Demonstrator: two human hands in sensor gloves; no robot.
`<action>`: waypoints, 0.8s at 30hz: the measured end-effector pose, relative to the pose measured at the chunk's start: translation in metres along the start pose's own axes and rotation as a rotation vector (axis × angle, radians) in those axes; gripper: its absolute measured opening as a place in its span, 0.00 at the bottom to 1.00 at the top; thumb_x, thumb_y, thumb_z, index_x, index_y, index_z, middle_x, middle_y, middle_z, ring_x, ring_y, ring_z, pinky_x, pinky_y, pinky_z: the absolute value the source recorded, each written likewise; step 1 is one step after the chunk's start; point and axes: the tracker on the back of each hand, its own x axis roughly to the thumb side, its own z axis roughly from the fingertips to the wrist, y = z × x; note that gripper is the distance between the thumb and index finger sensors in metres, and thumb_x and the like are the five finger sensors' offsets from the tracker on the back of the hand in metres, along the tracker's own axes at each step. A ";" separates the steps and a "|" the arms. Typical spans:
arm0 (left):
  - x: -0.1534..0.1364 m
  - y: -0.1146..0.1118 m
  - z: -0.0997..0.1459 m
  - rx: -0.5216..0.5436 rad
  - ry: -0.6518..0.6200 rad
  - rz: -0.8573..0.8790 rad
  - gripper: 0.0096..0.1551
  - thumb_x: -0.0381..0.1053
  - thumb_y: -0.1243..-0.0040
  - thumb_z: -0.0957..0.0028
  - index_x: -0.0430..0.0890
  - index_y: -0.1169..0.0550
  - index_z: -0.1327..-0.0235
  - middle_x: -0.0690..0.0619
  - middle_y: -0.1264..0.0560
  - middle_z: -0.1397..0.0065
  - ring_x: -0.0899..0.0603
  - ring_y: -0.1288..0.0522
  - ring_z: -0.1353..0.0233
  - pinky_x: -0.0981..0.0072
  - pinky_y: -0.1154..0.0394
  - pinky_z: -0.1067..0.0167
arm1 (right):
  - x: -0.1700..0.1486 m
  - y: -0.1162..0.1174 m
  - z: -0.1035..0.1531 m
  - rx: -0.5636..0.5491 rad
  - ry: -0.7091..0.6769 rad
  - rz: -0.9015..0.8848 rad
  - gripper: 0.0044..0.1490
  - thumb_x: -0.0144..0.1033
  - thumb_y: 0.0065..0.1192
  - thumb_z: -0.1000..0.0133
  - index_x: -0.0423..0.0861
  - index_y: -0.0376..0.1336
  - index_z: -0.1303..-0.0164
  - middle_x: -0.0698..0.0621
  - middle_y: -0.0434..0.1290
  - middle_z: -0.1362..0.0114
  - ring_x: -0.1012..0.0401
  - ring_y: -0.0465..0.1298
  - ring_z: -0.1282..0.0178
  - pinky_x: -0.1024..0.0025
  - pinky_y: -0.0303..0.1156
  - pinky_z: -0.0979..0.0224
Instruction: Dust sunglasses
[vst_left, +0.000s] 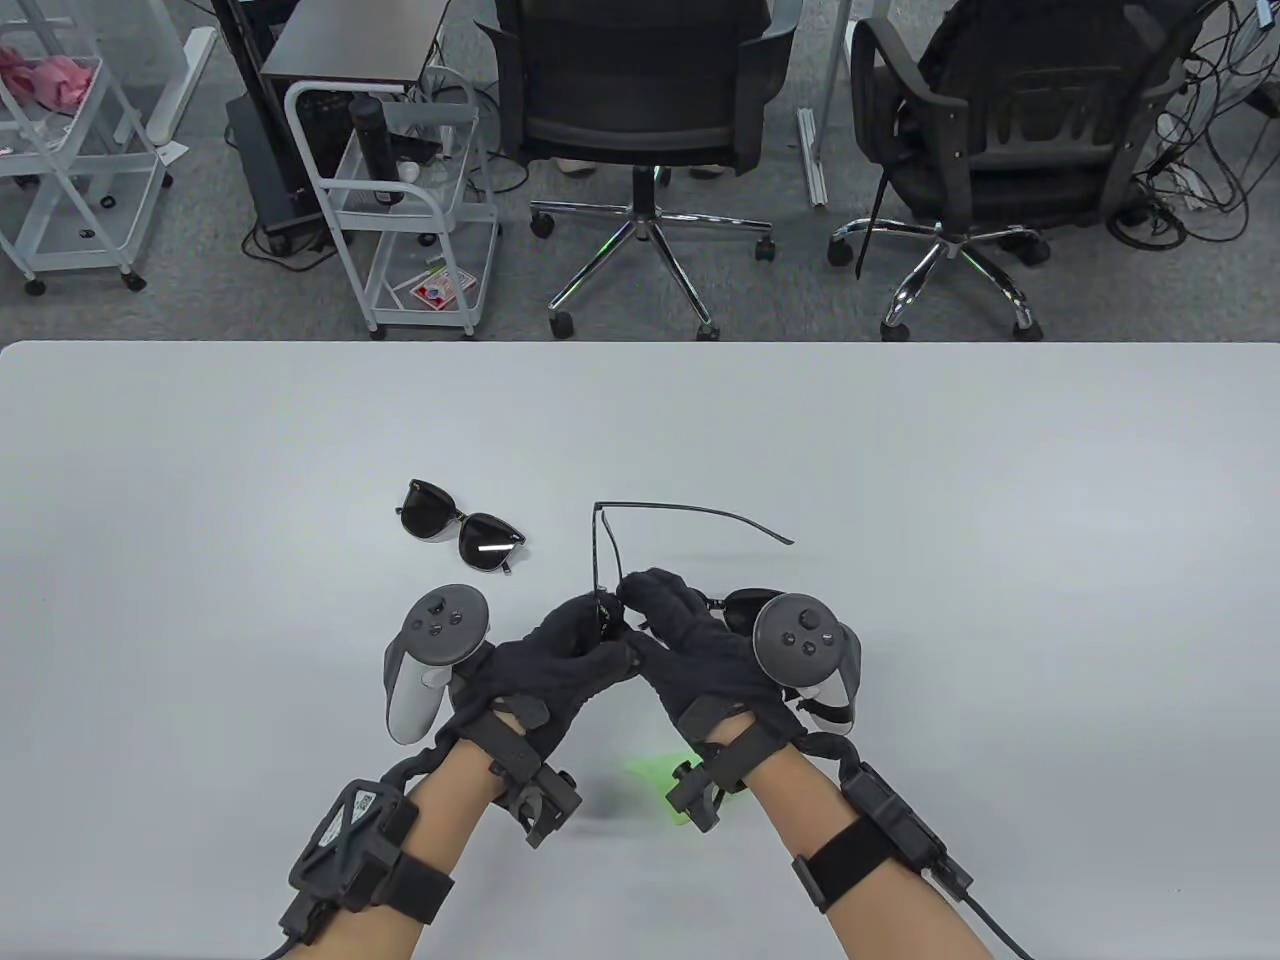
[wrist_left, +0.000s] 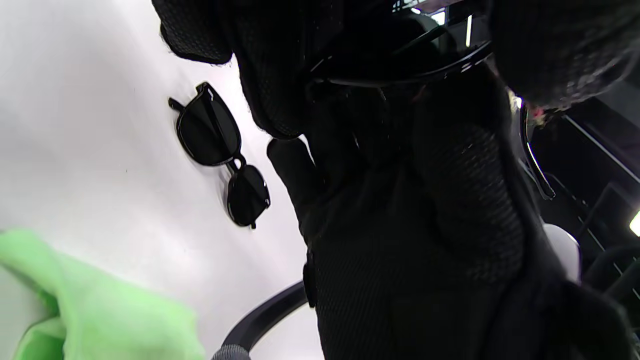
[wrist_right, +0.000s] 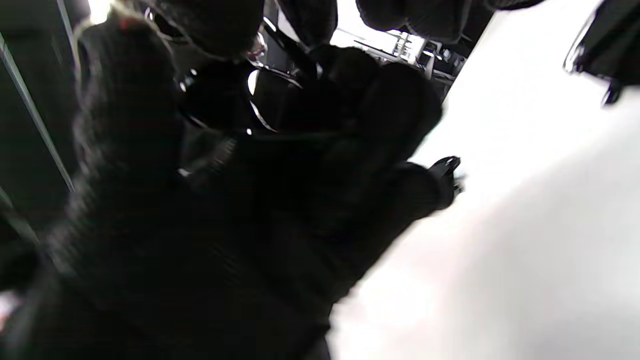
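Both gloved hands hold one pair of black sunglasses (vst_left: 690, 518) above the table, its temples unfolded and pointing away and to the right. My left hand (vst_left: 575, 640) grips the frame at its left end. My right hand (vst_left: 670, 610) grips the frame's middle, and a dark lens (vst_left: 742, 608) shows beside its tracker. The frame shows in the left wrist view (wrist_left: 400, 70) and in the right wrist view (wrist_right: 260, 95), mostly hidden by fingers. A second pair of black sunglasses (vst_left: 462, 526) lies folded on the table to the left, also in the left wrist view (wrist_left: 220, 155).
A green cloth (vst_left: 655, 775) lies on the white table (vst_left: 200, 480) under my wrists, also in the left wrist view (wrist_left: 90, 310). Beyond the table's far edge stand two black office chairs (vst_left: 640, 120), a white cart (vst_left: 400, 220) and cables.
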 end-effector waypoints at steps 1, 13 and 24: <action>0.000 -0.002 -0.001 -0.023 -0.006 -0.006 0.57 0.79 0.37 0.68 0.54 0.37 0.26 0.57 0.29 0.26 0.51 0.17 0.29 0.53 0.30 0.26 | -0.001 -0.001 0.000 0.002 0.003 -0.033 0.39 0.49 0.60 0.42 0.45 0.57 0.22 0.36 0.51 0.16 0.36 0.59 0.21 0.32 0.56 0.28; 0.003 0.012 0.006 0.059 -0.051 0.110 0.57 0.79 0.38 0.69 0.55 0.37 0.26 0.59 0.29 0.26 0.53 0.17 0.28 0.58 0.29 0.25 | -0.009 -0.028 0.004 -0.045 0.038 -0.208 0.26 0.44 0.68 0.46 0.48 0.71 0.39 0.41 0.66 0.22 0.41 0.72 0.27 0.33 0.61 0.29; -0.001 0.028 0.012 0.113 -0.057 0.182 0.57 0.79 0.40 0.68 0.54 0.38 0.26 0.58 0.30 0.26 0.53 0.17 0.28 0.58 0.30 0.25 | -0.016 -0.021 0.002 0.065 0.069 -0.250 0.29 0.44 0.67 0.45 0.47 0.69 0.35 0.42 0.69 0.23 0.42 0.73 0.29 0.33 0.61 0.30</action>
